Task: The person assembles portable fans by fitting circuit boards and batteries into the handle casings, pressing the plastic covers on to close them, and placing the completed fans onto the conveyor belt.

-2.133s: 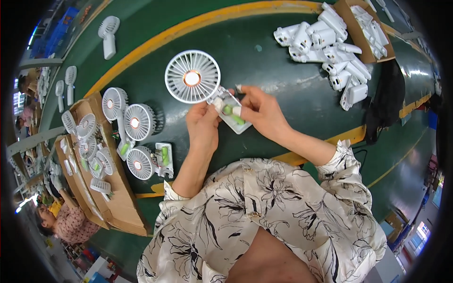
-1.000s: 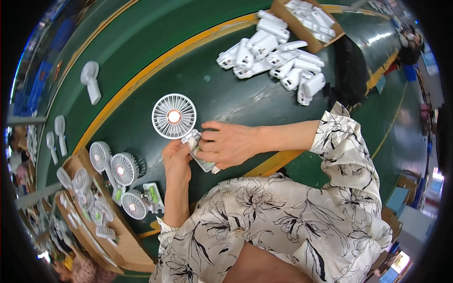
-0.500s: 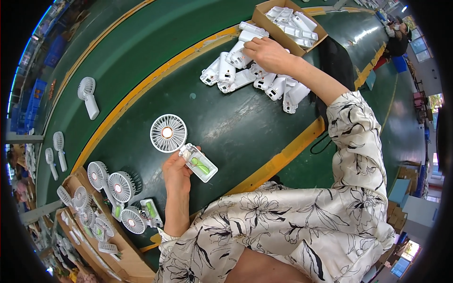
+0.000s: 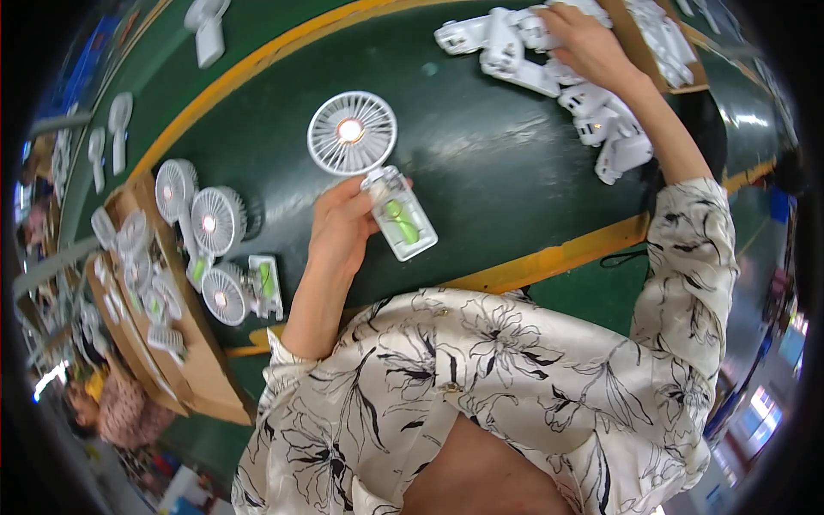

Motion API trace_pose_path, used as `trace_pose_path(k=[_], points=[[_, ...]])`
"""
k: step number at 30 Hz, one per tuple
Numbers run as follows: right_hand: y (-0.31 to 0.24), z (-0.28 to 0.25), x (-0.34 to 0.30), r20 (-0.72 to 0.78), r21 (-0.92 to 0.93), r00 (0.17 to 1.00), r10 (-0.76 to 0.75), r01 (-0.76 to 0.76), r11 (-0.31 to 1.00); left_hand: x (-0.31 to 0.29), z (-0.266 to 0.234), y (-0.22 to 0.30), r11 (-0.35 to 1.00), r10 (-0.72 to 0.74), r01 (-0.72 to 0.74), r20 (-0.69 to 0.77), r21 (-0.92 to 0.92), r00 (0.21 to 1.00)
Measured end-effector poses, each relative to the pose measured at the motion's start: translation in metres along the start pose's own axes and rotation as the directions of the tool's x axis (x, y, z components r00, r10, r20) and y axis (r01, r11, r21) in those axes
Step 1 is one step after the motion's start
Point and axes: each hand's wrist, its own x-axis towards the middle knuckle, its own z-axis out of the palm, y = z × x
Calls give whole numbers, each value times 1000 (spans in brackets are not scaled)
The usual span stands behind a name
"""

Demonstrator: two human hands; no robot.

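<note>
My left hand (image 4: pixel 339 219) is closed around the handle of a white handheld fan (image 4: pixel 350 131). The handle's casing lies open on this side, and a green battery (image 4: pixel 402 223) with thin wires shows inside. At the upper right, my right hand (image 4: pixel 588 47) reaches over a pile of white plastic handle shells (image 4: pixel 515 64). Its fingers are curled onto one shell (image 4: pixel 536 33) at the top of the pile; the fingertips are partly hidden.
More white fans (image 4: pixel 217 221) stand at the left, beside a cardboard tray (image 4: pixel 202 382) of fans. Several fans (image 4: pixel 208 34) lie on the green surface past the yellow line. A cardboard box (image 4: pixel 639 43) of white parts stands at the upper right.
The whole view has shifted, so the bench and fans sit higher in the picture. My left hand still holds the fan, and my right hand stays at the pile of shells.
</note>
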Motion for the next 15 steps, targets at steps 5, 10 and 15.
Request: trace_pose_path(k=[5,10,15], points=[[-38,-35,6,-47,33,993,108,-107,994,0,0,-7,998,14,-18,-52,-65,999],[-115,-61,-18,-177,518,950,259,-134,845,-2,-5,-9,996,7,-12,-49,-88,999],[-225,-95,-50,36,630,996,77,-82,772,-2,-3,-7,986,23,-25,-13,-166,1000]])
